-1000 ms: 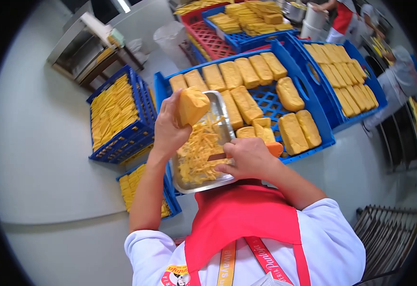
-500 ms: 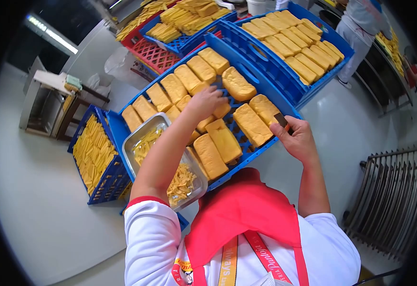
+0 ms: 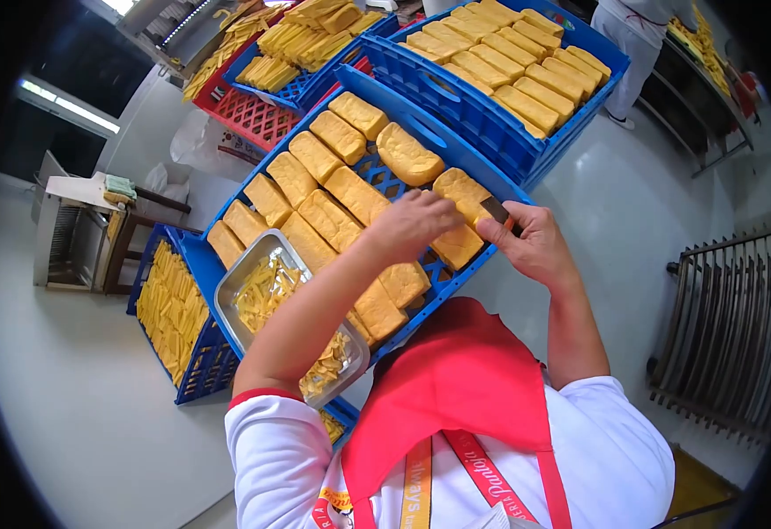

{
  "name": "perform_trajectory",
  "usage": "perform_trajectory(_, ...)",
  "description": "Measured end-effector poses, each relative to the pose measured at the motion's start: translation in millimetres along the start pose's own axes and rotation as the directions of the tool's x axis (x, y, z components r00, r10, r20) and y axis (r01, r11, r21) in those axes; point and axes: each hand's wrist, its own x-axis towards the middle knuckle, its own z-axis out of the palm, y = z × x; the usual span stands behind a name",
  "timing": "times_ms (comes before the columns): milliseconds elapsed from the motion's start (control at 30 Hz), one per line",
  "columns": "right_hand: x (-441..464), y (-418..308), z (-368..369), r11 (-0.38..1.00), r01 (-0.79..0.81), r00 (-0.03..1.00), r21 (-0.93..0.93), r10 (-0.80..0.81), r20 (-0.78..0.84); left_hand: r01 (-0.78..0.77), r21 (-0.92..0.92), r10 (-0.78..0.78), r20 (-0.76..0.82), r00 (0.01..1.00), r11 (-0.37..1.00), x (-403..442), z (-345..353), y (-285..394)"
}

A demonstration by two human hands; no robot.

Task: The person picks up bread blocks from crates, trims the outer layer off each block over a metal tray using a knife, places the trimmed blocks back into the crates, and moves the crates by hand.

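My right hand [image 3: 531, 244] grips a small tool with a flat dark blade [image 3: 495, 209] and a bit of orange at the handle. The blade is by the end of a yellow bread loaf [image 3: 462, 188] in the blue crate [image 3: 482, 165]. My left hand [image 3: 414, 227] hovers over the loaves, fingers stretched toward that loaf and slightly blurred; I see nothing in them. Another loaf [image 3: 458, 246] lies partly under these fingers. Below my left forearm, a metal tray [image 3: 221, 304] with yellow trimmings [image 3: 266, 286] rests on the crate's left side.
A second blue crate of loaves [image 3: 527, 106] stands beyond mine. Crates of yellow strips stand at the back [image 3: 310, 35] and lower left [image 3: 172, 309]. A metal rack [image 3: 721, 326] is at right. At the upper right stands a person in white [image 3: 632, 44].
My left hand has moved right from the middle loaves toward the loaf near my right hand. The loaves in the middle now lie in neater rows. My right hand keeps the tool.
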Motion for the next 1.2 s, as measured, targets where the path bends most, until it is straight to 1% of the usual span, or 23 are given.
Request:
perform_trajectory(67, 1.6, -5.4, 2.7, 1.0, 0.021, 1.0, 0.005, -0.021, 0.013, -0.015, -0.013, 0.015, 0.028, 0.999, 1.0, 4.6, 6.2, 13.0)
perform_trajectory(133, 1.4, -15.3, 4.3, 0.995, -0.078, 0.997, 0.069, 0.079, -0.007, 0.074, 0.048, -0.079, 0.112, 0.991, 0.996, 6.2, 1.2, 23.9)
perform_trajectory(167, 1.4, -14.1, 6.1, 0.995, -0.074, 0.997, 0.066, 0.075, -0.002, 0.125, 0.021, -0.126, 0.133, 0.983, 0.992, 4.3, -3.2, 24.3)
perform_trajectory(200, 2.1, -10.9, 7.3, 0.972, -0.12, 0.992, 0.204, 0.127, -0.021, 0.134, 0.022, -0.136, 0.127, 0.983, 0.991, -0.8, -9.1, 24.2)
perform_trajectory(233, 3.0, -9.5, 8.0, 0.927, -0.159, 0.983, 0.339, 0.179, -0.03, 0.186, -0.158, -0.203, -0.098, 0.974, 0.97, -10.3, -16.1, 22.8)
perform_trajectory(267, 3.7, -11.1, 7.0, 0.929, -0.152, 0.986, 0.337, 0.168, -0.018, 0.191, -0.335, -0.298, -0.304, 0.905, 0.923, -21.8, -24.4, 21.4)
perform_trajectory(300, 4.5, -13.9, 5.7, 0.958, -0.139, 0.988, 0.251, 0.151, -0.028, 0.194, -0.405, -0.362, -0.393, 0.845, 0.893, -34.1, -40.4, 23.8)
perform_trajectory(333, 6.2, -17.5, 8.2, 0.979, -0.121, 0.991, 0.165, 0.129, -0.038, 0.209, -0.395, -0.372, -0.401, 0.837, 0.895, -49.4, -51.5, 26.3)
perform_trajectory(367, 7.0, -22.3, 16.3, 0.98, -0.104, 0.994, 0.169, 0.11, -0.024, 0.243, -0.446, -0.448, -0.441, 0.777, 0.861, -66.7, -60.9, 30.1)
perform_trajectory(400, 6.4, -28.4, 27.5, 0.995, 0.005, 1.0, 0.098, -0.003, -0.017, 0.272, -0.496, -0.521, -0.477, 0.708, 0.825, -84.3, -69.0, 35.5)
perform_trajectory(433, 5.7, -35.1, 39.9, 0.993, 0.117, 0.993, 0.03, -0.117, -0.001, 0.292, -0.485, -0.531, -0.485, 0.695, 0.824, -102.6, -75.9, 44.0)
perform_trajectory(467, 5.3, -44.0, 52.1, 0.99, 0.136, 0.99, 0.041, -0.137, 0.02, 0.363, -0.53, -0.618, -0.456, 0.64, 0.766, -121.1, -81.4, 54.3)
perform_trajectory(500, 3.8, -55.5, 64.2, 0.979, 0.203, 0.973, -0.027, -0.199, 0.116, 0.428, -0.573, -0.7, -0.422, 0.577, 0.699, -138.0, -84.4, 63.8)
perform_trajectory(533, 2.0, -67.0, 77.2, 0.957, 0.276, 0.943, -0.087, -0.252, 0.216, 0.45, -0.566, -0.713, -0.428, 0.555, 0.691, -153.3, -84.0, 71.5)
perform_trajectory(567, 0.2, -78.7, 91.9, 0.93, 0.355, 0.913, -0.099, -0.322, 0.249, 0.493, -0.555, -0.739, -0.437, 0.513, 0.67, -168.2, -81.5, 78.6)
perform_trajectory(600, 0.4, -85.5, 105.2, 0.925, 0.372, 0.901, -0.083, -0.338, 0.273, 0.534, -0.546, -0.764, -0.445, 0.467, 0.645, -181.9, -78.3, 85.5)
perform_trajectory(667, -1.3, -95.1, 131.3, 0.806, 0.57, 0.789, -0.158, -0.484, 0.379, 0.579, -0.526, -0.78, -0.471, 0.412, 0.623, -205.1, -72.3, 98.7)
perform_trajectory(700, -2.8, -97.0, 146.6, 0.762, 0.634, 0.746, -0.132, -0.558, 0.363, 0.582, -0.546, -0.794, -0.481, 0.373, 0.603, -214.1, -69.9, 105.3)
perform_trajectory(800, -8.4, -108.4, 175.9, 0.682, 0.717, 0.675, -0.144, -0.626, 0.39, 0.62, -0.553, -0.815, -0.51, 0.276, 0.556, -237.2, -66.8, 122.4)
perform_trajectory(900, -14.1, -112.8, 196.2, 0.675, 0.725, 0.665, -0.137, -0.633, 0.397, 0.655, -0.56, -0.814, -0.56, 0.151, 0.507, -255.6, -59.4, 134.0)
perform_trajectory(1000, -17.5, -116.6, 207.5, 0.694, 0.713, 0.655, -0.098, -0.61, 0.445, 0.664, -0.57, -0.805, -0.587, 0.082, 0.483, -264.9, -57.9, 144.4)
perform_trajectory(1133, -18.2, -120.5, 214.4, 0.698, 0.715, 0.612, -0.029, -0.606, 0.508, 0.691, -0.553, -0.788, -0.614, 0.041, 0.467, -270.8, -51.4, 148.4)
perform_trajectory(1200, -17.0, -117.3, 218.1, 0.716, 0.698, 0.587, 0.034, -0.598, 0.547, 0.697, -0.522, -0.768, -0.638, 0.063, 0.491, -274.2, -46.2, 148.0)
